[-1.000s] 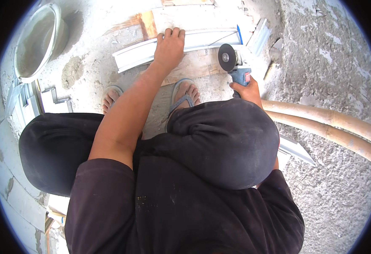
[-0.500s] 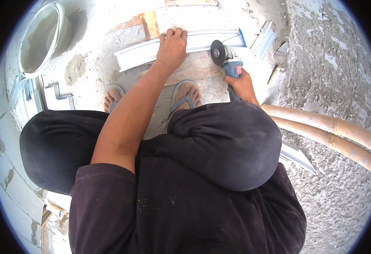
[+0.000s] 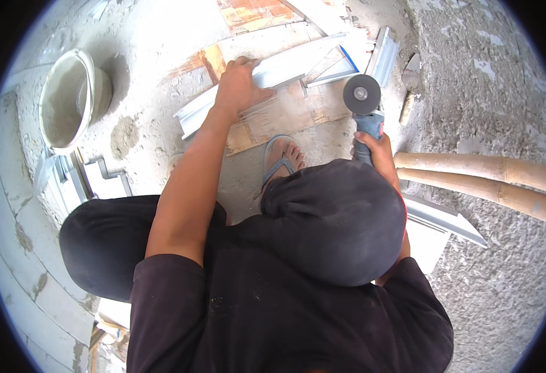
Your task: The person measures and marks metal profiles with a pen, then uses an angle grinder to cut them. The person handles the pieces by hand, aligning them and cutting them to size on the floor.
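Note:
My left hand (image 3: 240, 87) is closed around a long white metal profile (image 3: 298, 61), which slants up to the right above a wooden board (image 3: 285, 115). Beneath its right end lies a short white piece with a blue edge (image 3: 334, 69); whether the two are joined I cannot tell. To the right, my right hand (image 3: 378, 149) grips the body of a blue-grey angle grinder (image 3: 366, 124). Its dark cutting disc (image 3: 361, 94) points away from me and stands apart from the profile. Whether the disc spins is not clear.
A pale bucket (image 3: 67, 102) stands at the far left, with metal offcuts (image 3: 77, 177) near it. Another profile piece (image 3: 383, 56) lies beyond the grinder. Two bamboo poles (image 3: 478, 166) extend right, beside a rough grey wall (image 3: 478, 81). My sandalled foot (image 3: 282, 158) is near the board.
The profile has tilted, its right end swinging away from me and off the blue-edged piece. My right hand has moved the grinder right and slightly nearer. My left hand has shifted slightly left and nearer.

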Tool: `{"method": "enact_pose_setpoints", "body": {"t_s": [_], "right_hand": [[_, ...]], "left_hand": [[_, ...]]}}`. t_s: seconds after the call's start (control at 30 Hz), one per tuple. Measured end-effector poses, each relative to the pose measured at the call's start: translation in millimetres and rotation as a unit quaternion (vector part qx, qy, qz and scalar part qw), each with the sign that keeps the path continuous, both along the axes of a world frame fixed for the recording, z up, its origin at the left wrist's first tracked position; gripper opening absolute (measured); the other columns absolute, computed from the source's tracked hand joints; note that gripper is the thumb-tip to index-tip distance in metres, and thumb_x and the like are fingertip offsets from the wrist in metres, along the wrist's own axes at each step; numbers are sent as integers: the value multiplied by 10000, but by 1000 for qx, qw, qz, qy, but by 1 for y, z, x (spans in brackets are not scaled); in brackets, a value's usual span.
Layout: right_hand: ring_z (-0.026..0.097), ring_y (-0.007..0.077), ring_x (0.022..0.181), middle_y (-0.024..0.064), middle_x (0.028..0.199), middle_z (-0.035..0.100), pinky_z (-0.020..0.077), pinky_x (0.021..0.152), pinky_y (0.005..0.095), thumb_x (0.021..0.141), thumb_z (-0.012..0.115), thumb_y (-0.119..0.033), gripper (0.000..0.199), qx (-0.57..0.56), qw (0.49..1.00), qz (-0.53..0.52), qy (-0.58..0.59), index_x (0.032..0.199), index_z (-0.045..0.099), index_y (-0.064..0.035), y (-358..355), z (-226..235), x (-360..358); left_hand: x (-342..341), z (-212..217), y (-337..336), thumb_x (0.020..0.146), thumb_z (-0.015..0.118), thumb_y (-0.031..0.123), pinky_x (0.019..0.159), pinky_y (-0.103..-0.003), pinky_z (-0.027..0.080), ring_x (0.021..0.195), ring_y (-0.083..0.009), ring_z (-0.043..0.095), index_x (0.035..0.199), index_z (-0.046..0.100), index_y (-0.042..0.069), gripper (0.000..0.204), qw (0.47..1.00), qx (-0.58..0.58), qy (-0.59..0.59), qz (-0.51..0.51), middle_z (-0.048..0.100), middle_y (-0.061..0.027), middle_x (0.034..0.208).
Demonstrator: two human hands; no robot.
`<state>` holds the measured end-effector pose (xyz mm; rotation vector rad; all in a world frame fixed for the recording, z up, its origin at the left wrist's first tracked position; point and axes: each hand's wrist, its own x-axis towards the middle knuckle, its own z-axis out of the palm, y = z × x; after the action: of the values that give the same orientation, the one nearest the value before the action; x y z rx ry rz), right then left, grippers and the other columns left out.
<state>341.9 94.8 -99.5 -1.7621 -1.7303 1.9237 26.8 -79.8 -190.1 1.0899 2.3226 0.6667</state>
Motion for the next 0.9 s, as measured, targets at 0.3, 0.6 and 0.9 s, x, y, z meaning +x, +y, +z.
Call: {"method": "enact_pose_setpoints", "body": {"t_s": [0.3,0.6,0.9], "right_hand": [[669,204,679,101,850,664,560,612,346,1075,242,-724,760,-67,964,-205,156,1250,593,-73,-23,9,40],[673,230,765,117,940,651,568,661,373,1041,330,-762,791,-131,912,-270,278,1245,580,-39,-35,-9,38],[587,237,877,161,1041,575,546,711,353,998,684,-447,537,-44,850,-312,422,1273,533,-11,3,8,82]], "left_hand": [[-13,-2,0,658,955,505,1122,-528,463,1298,-450,510,1541,438,37,1125,992,-77,91,49,522,-271,1395],[-11,25,7,697,900,325,1149,-471,434,1300,-405,552,1475,493,-34,949,999,25,1,-29,577,-246,1384],[11,46,16,648,903,292,1136,-407,463,1305,-372,618,1499,537,12,967,933,-163,-228,-226,648,-240,1400]]}}
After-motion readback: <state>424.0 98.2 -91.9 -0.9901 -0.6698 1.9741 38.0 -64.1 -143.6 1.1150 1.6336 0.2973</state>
